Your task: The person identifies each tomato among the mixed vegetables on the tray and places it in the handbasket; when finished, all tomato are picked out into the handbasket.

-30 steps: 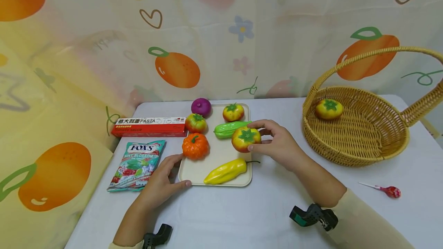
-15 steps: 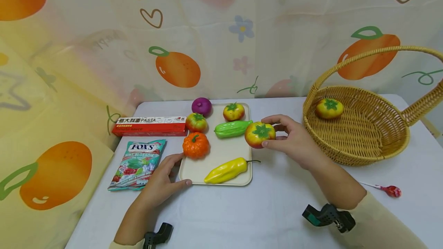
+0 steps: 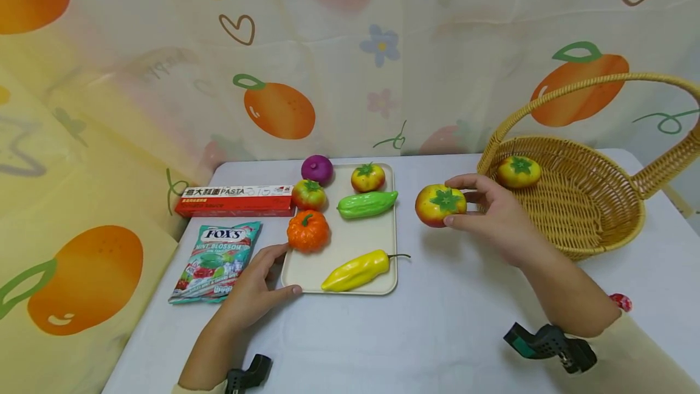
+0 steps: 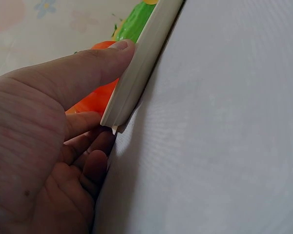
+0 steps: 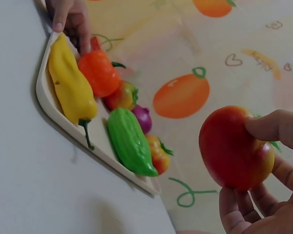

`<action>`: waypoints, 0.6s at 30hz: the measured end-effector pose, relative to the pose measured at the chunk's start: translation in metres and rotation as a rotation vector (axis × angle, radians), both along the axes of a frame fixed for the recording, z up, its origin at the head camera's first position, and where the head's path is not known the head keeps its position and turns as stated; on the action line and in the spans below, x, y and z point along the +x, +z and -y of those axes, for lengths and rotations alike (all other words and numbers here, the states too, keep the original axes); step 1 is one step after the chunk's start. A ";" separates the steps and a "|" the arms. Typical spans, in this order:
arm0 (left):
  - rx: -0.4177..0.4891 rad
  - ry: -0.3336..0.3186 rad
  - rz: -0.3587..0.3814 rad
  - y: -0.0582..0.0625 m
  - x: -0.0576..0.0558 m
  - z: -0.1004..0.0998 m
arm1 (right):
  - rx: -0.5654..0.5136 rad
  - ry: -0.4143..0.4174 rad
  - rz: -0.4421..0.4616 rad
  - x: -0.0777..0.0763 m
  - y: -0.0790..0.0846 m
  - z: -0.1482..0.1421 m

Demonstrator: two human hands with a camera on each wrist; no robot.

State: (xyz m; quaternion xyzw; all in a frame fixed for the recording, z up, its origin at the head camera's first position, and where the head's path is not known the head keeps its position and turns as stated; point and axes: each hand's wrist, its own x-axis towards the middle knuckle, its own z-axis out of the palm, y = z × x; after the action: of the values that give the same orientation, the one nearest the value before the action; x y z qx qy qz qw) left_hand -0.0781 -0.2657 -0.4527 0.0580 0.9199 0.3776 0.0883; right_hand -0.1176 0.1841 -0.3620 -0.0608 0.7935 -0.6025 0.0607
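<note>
My right hand point(image 3: 505, 224) holds a red-and-yellow toy tomato point(image 3: 429, 207) with a green star-shaped top, raised over the table between the tray and the basket. In the right wrist view the thumb lies on one side of this tomato point(image 5: 229, 151) and the fingers on the other. My left hand point(image 3: 251, 293) grips the near left corner of a cream tray point(image 3: 352, 242), thumb on the rim point(image 4: 141, 66). On the tray are an orange pumpkin point(image 3: 308, 231), a yellow pepper point(image 3: 358, 270), a green cucumber-like vegetable point(image 3: 367, 205), two smaller tomatoes point(image 3: 368, 177) and a purple onion point(image 3: 317, 169).
At the right, a tall-handled wicker basket point(image 3: 579, 211) contains another tomato point(image 3: 518, 172). A red pasta box point(image 3: 235, 201) and a bag of sweets point(image 3: 216, 263) lie left of the tray. A lollipop point(image 3: 620, 302) is partly hidden behind the right forearm.
The right hand has carried the tomato rightward from above the tray to beside the basket. The left hand has stayed at the tray corner.
</note>
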 end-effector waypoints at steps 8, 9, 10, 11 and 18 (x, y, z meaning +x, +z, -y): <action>-0.004 0.004 -0.001 0.000 0.000 0.000 | -0.029 -0.017 -0.011 0.007 0.004 -0.020; -0.003 0.004 -0.002 0.000 0.000 0.000 | -0.034 -0.020 -0.007 0.007 0.004 -0.022; -0.003 0.005 -0.002 0.000 0.000 0.000 | -0.027 -0.026 -0.005 0.008 0.004 -0.025; -0.004 0.005 -0.002 0.000 0.000 0.000 | -0.023 -0.030 -0.003 0.008 0.004 -0.027; 0.000 0.004 0.001 -0.001 0.000 0.000 | 0.053 -0.054 -0.002 0.010 0.000 -0.049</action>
State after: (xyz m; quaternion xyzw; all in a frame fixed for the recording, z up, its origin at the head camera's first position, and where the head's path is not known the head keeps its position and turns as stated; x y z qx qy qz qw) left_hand -0.0776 -0.2659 -0.4535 0.0560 0.9201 0.3776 0.0879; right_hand -0.1073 0.2335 -0.3624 -0.0383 0.8107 -0.5824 0.0451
